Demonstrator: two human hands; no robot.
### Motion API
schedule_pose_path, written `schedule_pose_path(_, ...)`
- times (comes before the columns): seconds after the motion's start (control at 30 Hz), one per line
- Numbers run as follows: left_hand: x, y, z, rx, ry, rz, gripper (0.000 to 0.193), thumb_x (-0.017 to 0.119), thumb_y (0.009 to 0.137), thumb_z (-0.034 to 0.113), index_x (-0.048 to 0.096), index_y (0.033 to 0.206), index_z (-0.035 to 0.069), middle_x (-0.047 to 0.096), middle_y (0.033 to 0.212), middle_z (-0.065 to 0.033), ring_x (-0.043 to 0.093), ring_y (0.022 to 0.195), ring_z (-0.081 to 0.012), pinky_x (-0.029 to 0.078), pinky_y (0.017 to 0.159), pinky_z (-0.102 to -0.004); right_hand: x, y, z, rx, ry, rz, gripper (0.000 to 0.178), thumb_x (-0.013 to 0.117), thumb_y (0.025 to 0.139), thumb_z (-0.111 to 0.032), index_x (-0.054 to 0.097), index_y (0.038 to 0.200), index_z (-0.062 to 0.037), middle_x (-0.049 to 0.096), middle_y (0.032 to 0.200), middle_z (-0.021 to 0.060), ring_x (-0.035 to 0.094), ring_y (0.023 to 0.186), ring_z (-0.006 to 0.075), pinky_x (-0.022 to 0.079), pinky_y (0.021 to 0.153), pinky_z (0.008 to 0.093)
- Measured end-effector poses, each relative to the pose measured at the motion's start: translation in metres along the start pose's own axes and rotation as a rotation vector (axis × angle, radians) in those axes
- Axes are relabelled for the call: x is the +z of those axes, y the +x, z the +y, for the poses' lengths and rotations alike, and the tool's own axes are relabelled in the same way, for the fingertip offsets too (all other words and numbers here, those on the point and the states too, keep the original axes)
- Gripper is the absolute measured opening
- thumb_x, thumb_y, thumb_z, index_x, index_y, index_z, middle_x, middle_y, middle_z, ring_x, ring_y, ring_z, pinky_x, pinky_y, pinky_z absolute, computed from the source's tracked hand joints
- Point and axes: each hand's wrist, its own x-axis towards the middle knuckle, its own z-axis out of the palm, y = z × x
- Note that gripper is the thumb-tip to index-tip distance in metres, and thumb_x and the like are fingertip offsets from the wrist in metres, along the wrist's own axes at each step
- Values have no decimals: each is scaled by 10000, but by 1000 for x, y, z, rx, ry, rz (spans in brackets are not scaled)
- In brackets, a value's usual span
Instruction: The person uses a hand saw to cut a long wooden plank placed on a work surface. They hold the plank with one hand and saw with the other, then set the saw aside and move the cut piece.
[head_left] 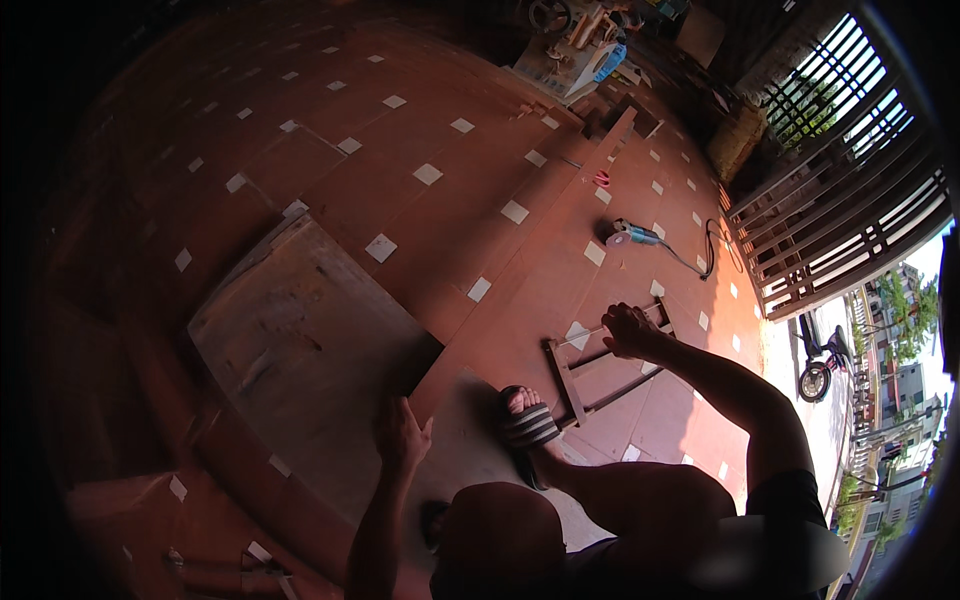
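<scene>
My left hand is at the near corner of a wide, flat grey-brown board, its thumb apart from its fingers; it holds nothing I can see. On the right, my right hand has its fingers curled at the upper bar of a small rectangular frame, made of narrow dark bars. The frame is over the tiled floor, just beyond my sandalled foot. Shadow hides how the fingertips meet the bar.
An angle grinder with a trailing cord lies beyond the frame. A pinkish-red item lies farther off. Machinery stands at the back. A slatted gate borders the right side, with a motorbike outside.
</scene>
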Motion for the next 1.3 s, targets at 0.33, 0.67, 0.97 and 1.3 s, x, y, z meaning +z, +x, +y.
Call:
schedule_pose_path(0.33, -144, -215, -162, -342, 259, -356, 643, 849, 760, 347, 572, 1266, 64, 590, 1121, -170, 603, 1077, -365, 468, 917, -512, 7, 229, 57, -218, -305, 249, 869, 927, 697, -279, 476, 1402, -46, 463, 1466, 159, 427, 1419, 358, 393, 1112, 537)
schedule_pose_path(0.67, -282, -450, -199, -930, 769, -539, 806, 932, 636, 219, 514, 1298, 28, 535, 1321, -154, 541, 1292, -339, 413, 1144, -569, 34, 300, 47, -625, -267, -45, 1434, 1029, 537, -362, 206, 1670, -54, 286, 1714, 173, 257, 1597, 332, 165, 1323, 479)
schedule_pose_path(0.97, -186, -259, -44, -682, 251, -222, 1246, 943, 653, 480, 291, 1656, 132, 405, 1637, -111, 350, 1548, -337, 61, 1291, -708, 45, 326, 54, -693, -178, 172, 1209, 1000, 557, -120, 363, 1584, -90, 490, 1507, 173, 478, 1386, 377, 412, 1186, 453)
schedule_pose_path(1.3, -71, -170, 3, -484, 219, -21, 396, 651, 870, 309, 631, 1202, 94, 616, 1076, -49, 603, 1039, -238, 456, 903, -437, 48, 357, 31, -615, -333, -68, 783, 935, 548, -78, 600, 1256, -72, 704, 1142, 179, 672, 1100, 385, 555, 1008, 478)
